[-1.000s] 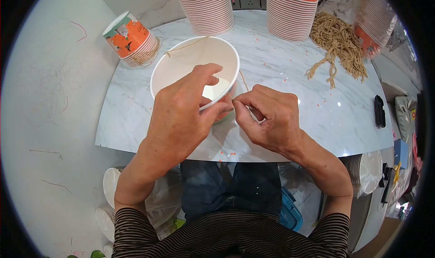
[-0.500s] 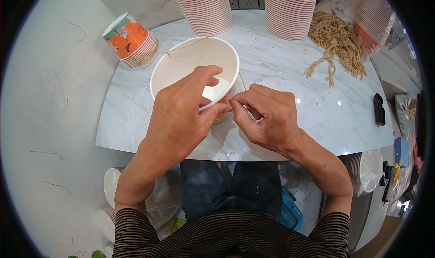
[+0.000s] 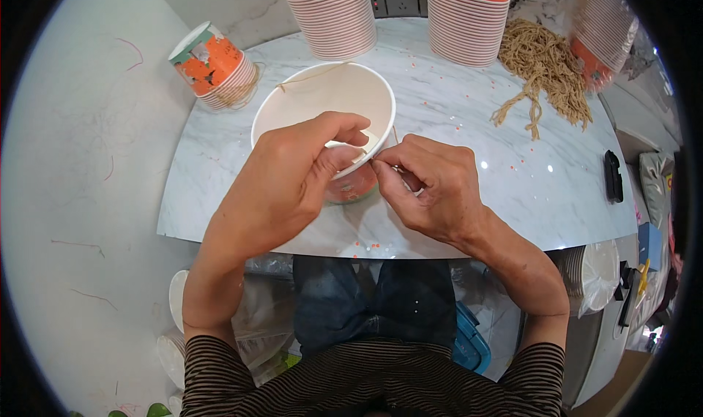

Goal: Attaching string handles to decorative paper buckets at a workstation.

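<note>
A paper bucket (image 3: 322,95), white inside with an orange and green outside, stands tilted on the table in front of me. Tan cord (image 3: 311,76) runs along its far rim. My left hand (image 3: 282,172) reaches over the near rim; its thumb and curled fingers are inside, slightly apart, close to the right wall. Outside that wall, my right hand (image 3: 432,186) pinches the cord between thumb and forefinger right at the rim. A short stretch of cord shows above the right fingers. The exact spot where the cord meets the wall is hidden by fingertips.
Tall stacks of paper buckets (image 3: 333,21) (image 3: 469,29) stand at the back. A corded orange stack (image 3: 212,65) leans at the left. A heap of tan cords (image 3: 542,62) lies back right, near a wrapped stack (image 3: 600,32). A black object (image 3: 614,177) sits at the right edge.
My left thumb has moved from outside the rim to inside the bucket. The bucket has shifted slightly right. My right hand keeps its pinch at nearly the same place.
</note>
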Demonstrator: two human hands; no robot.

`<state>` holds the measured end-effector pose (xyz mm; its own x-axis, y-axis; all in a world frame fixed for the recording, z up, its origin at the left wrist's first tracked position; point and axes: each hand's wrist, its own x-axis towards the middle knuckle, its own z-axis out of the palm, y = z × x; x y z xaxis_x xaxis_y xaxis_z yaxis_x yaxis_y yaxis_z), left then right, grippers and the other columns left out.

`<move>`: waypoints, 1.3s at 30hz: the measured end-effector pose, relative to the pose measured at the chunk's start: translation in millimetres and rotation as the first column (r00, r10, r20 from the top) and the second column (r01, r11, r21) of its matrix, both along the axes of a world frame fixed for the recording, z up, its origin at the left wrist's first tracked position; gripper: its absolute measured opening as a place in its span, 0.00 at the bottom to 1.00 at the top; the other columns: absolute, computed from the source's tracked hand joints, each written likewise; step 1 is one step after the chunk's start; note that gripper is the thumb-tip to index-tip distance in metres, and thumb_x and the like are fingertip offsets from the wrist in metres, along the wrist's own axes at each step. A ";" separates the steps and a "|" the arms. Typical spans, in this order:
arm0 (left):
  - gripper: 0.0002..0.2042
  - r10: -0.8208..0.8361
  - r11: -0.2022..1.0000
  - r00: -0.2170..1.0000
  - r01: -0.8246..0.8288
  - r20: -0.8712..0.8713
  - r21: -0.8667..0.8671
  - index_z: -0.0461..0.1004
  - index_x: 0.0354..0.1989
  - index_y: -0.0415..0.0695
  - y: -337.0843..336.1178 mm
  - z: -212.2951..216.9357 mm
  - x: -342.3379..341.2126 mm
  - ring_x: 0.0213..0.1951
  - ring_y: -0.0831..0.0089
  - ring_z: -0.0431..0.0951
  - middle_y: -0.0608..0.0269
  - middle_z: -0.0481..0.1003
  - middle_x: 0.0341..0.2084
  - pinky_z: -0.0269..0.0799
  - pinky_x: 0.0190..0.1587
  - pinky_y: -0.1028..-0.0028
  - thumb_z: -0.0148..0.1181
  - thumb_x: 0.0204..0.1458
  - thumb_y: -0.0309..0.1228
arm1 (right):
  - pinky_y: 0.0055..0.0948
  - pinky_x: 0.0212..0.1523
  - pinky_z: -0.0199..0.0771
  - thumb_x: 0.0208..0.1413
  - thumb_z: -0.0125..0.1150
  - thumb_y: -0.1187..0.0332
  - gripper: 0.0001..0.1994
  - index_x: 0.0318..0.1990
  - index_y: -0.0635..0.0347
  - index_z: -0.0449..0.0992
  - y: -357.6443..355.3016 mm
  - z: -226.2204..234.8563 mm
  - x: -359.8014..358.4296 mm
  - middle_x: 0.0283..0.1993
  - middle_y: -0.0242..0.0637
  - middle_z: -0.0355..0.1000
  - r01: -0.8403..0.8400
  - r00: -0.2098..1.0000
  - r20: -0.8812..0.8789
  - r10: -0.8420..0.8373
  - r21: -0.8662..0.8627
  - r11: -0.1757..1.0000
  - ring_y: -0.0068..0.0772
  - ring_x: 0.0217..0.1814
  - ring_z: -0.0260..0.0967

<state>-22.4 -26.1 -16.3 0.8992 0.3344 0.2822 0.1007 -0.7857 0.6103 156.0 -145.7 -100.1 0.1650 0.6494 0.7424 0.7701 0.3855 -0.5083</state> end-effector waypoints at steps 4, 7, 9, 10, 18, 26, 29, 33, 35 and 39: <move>0.16 0.025 0.991 0.999 -0.029 -0.032 -0.130 0.75 0.57 0.36 2.0 2.6 7.0 0.42 0.64 0.84 0.53 0.83 0.45 0.79 0.48 0.70 0.53 0.62 0.16 | 0.36 0.24 0.72 0.52 0.68 0.72 0.03 0.34 0.59 0.81 -1.8 -0.3 1.8 0.27 0.38 0.77 0.004 1.000 0.015 -0.004 -0.024 1.000 0.41 0.25 0.76; 0.14 -0.055 0.989 0.996 0.064 -0.076 0.131 0.77 0.53 0.37 11.6 3.6 11.8 0.40 0.63 0.82 0.53 0.82 0.40 0.78 0.45 0.70 0.55 0.59 0.16 | 0.36 0.24 0.72 0.52 0.68 0.72 0.03 0.34 0.59 0.81 -2.2 0.2 0.0 0.27 0.38 0.76 -0.003 1.000 0.001 0.003 -0.025 1.000 0.41 0.24 0.75; 0.11 -0.102 0.977 0.990 0.118 -0.101 0.178 0.80 0.47 0.38 14.8 3.3 15.7 0.36 0.61 0.81 0.53 0.81 0.36 0.76 0.41 0.69 0.57 0.57 0.17 | 0.36 0.23 0.71 0.52 0.68 0.72 0.03 0.34 0.59 0.81 -1.9 0.0 -1.1 0.27 0.38 0.76 -0.009 1.000 -0.011 0.008 -0.027 1.000 0.40 0.24 0.75; 0.11 -0.099 0.977 0.990 0.116 -0.101 0.179 0.80 0.47 0.38 16.0 3.3 16.9 0.36 0.61 0.81 0.53 0.81 0.36 0.76 0.41 0.69 0.57 0.57 0.17 | 0.36 0.23 0.71 0.52 0.68 0.72 0.03 0.34 0.59 0.82 -2.0 0.0 -1.4 0.26 0.38 0.76 -0.011 1.000 -0.014 0.011 -0.034 0.999 0.40 0.24 0.74; 0.06 -0.019 0.995 0.982 0.037 -0.188 0.094 0.83 0.39 0.35 16.0 6.8 16.7 0.29 0.75 0.80 0.58 0.81 0.27 0.75 0.33 0.72 0.60 0.58 0.20 | 0.35 0.24 0.71 0.53 0.68 0.73 0.03 0.35 0.58 0.83 -2.8 1.7 1.7 0.25 0.37 0.74 -0.019 1.000 -0.012 0.018 -0.056 0.998 0.39 0.23 0.73; 0.05 0.164 0.910 0.985 -0.132 0.048 -0.393 0.81 0.40 0.33 17.2 15.8 0.3 0.37 0.78 0.84 0.61 0.84 0.32 0.79 0.35 0.76 0.61 0.60 0.21 | 0.27 0.29 0.70 0.56 0.67 0.79 0.05 0.40 0.65 0.82 5.9 -4.5 14.7 0.33 0.40 0.75 -0.172 0.974 -0.162 0.156 -0.093 0.981 0.29 0.29 0.72; 0.04 0.001 0.919 0.985 0.066 0.170 -0.388 0.79 0.38 0.35 4.5 7.1 -0.7 0.33 0.81 0.79 0.64 0.84 0.32 0.76 0.35 0.78 0.58 0.62 0.22 | 0.35 0.34 0.75 0.55 0.66 0.78 0.07 0.41 0.61 0.83 9.1 0.0 11.0 0.34 0.43 0.75 -0.172 0.982 -0.102 0.160 -0.122 0.978 0.43 0.34 0.76; 0.05 0.034 0.934 0.993 0.007 0.109 -0.357 0.77 0.39 0.37 -10.2 2.5 1.0 0.25 0.79 0.74 0.64 0.80 0.25 0.72 0.31 0.74 0.56 0.64 0.24 | 0.36 0.35 0.75 0.55 0.67 0.79 0.07 0.40 0.61 0.82 9.9 3.6 11.5 0.34 0.42 0.76 -0.148 0.989 -0.003 0.148 -0.087 0.985 0.43 0.35 0.77; 0.02 0.036 0.966 0.999 -0.031 0.017 -0.257 0.75 0.39 0.36 -8.0 4.0 1.6 0.30 0.82 0.75 0.64 0.79 0.28 0.72 0.37 0.78 0.57 0.63 0.22 | 0.35 0.35 0.76 0.53 0.68 0.80 0.07 0.39 0.61 0.82 7.8 10.1 17.4 0.35 0.40 0.77 -0.059 0.987 0.148 0.059 -0.004 0.998 0.41 0.36 0.77; 0.04 0.145 0.965 0.987 -0.125 0.070 -0.231 0.74 0.40 0.36 -9.8 9.3 -5.0 0.30 0.80 0.75 0.63 0.78 0.26 0.72 0.36 0.78 0.58 0.64 0.25 | 0.34 0.33 0.75 0.51 0.68 0.82 0.11 0.42 0.61 0.80 1.4 43.6 10.7 0.33 0.39 0.76 -0.112 0.975 0.192 0.109 0.005 0.994 0.40 0.33 0.77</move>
<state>-27.4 -35.9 -7.0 0.8171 0.5149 0.2591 0.1365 -0.6095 0.7809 166.7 -144.3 -56.5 -0.0527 0.6439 0.7632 0.8046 0.4801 -0.3495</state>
